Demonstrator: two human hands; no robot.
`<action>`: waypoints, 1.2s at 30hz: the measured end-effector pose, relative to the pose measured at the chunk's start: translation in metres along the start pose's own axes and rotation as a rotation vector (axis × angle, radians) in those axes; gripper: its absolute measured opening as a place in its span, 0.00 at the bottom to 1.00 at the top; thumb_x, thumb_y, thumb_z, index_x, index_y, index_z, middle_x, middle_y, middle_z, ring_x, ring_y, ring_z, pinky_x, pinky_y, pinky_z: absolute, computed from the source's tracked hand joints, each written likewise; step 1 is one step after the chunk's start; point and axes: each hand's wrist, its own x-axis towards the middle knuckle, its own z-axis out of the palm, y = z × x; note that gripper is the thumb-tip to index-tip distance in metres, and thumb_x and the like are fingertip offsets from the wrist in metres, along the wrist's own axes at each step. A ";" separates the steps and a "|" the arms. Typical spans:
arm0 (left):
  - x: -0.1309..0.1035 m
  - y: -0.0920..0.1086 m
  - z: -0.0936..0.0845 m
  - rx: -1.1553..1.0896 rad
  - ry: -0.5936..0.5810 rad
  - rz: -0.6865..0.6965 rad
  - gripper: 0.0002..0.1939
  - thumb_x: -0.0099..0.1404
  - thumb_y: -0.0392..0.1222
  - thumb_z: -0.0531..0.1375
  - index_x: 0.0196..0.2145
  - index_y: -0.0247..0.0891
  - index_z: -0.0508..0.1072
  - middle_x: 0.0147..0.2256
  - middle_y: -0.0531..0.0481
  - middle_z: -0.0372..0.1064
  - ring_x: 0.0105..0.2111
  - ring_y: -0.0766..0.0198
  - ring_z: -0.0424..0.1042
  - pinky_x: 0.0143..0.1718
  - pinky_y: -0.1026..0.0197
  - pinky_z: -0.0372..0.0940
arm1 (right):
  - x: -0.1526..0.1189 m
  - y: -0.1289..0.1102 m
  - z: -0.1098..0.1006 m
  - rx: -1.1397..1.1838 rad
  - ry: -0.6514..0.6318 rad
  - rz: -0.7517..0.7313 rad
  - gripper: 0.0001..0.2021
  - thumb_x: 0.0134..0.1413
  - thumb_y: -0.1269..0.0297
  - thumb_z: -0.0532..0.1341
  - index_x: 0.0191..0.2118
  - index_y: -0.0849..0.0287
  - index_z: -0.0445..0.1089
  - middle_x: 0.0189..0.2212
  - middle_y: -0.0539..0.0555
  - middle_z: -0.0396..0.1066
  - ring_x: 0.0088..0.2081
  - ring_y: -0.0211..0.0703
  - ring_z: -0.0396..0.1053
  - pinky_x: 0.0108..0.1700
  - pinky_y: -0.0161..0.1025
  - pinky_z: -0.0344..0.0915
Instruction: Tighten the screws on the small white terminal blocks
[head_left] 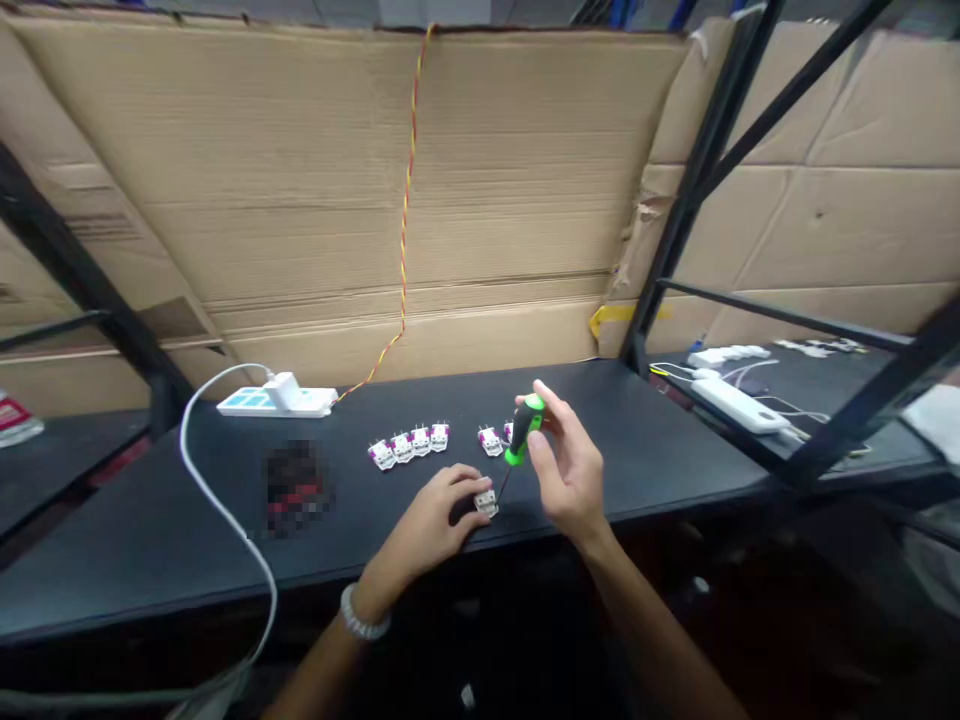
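Creased, ribbed tan cardboard (pixel 525 170) walls in the far side of a smooth, matte black bench (pixel 667 440), framed by straight black bars (pixel 705 175) left and right of both hands. Left hand (pixel 444 505), half closed, pinches a small, blocky off-white piece (pixel 487 504) between thumb and fingers, holding it against the bench. Right hand (pixel 571 465), partly curled, has thumb and fingers about the rounded black-and-green handle of a thin-shafted screwdriver (pixel 521 436); its shaft slants down to the piece's right side, though whether the tip touches cannot be told. Beyond the left hand, four angular white-and-purple pieces (pixel 420 441) with thin prongs sit in a slanting row; a similar white-and-purple piece (pixel 490 441) lies beyond the gap between the hands, with another mostly hidden behind the screwdriver and right fingers. Bench surface stretches rightward from the right hand to the bars, while the front edge runs close below the left hand. Farther left of that hand lies a dark-and-red object (pixel 296 490), pixelated past recognition, and beyond it a flat white plastic power strip (pixel 246 402). Both forearms are cut off at the bottom.
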 end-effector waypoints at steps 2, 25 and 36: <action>0.000 0.000 0.000 -0.005 -0.007 0.005 0.16 0.72 0.42 0.67 0.56 0.45 0.80 0.56 0.44 0.75 0.57 0.51 0.75 0.63 0.47 0.70 | 0.000 0.000 0.000 0.017 -0.003 -0.018 0.24 0.73 0.63 0.56 0.71 0.49 0.64 0.56 0.60 0.74 0.51 0.51 0.75 0.55 0.52 0.74; 0.000 -0.001 -0.001 -0.014 -0.016 -0.001 0.17 0.72 0.43 0.67 0.57 0.45 0.80 0.56 0.44 0.75 0.57 0.50 0.74 0.63 0.46 0.69 | 0.002 -0.005 0.001 -0.159 0.110 -0.082 0.25 0.63 0.61 0.68 0.64 0.51 0.71 0.53 0.59 0.68 0.47 0.50 0.72 0.50 0.49 0.73; 0.000 -0.001 0.000 0.000 0.000 0.009 0.17 0.72 0.43 0.67 0.57 0.45 0.80 0.56 0.44 0.75 0.57 0.51 0.75 0.63 0.47 0.70 | 0.002 -0.003 -0.002 -0.095 0.057 -0.054 0.25 0.70 0.61 0.60 0.70 0.49 0.66 0.57 0.60 0.69 0.54 0.54 0.72 0.55 0.53 0.73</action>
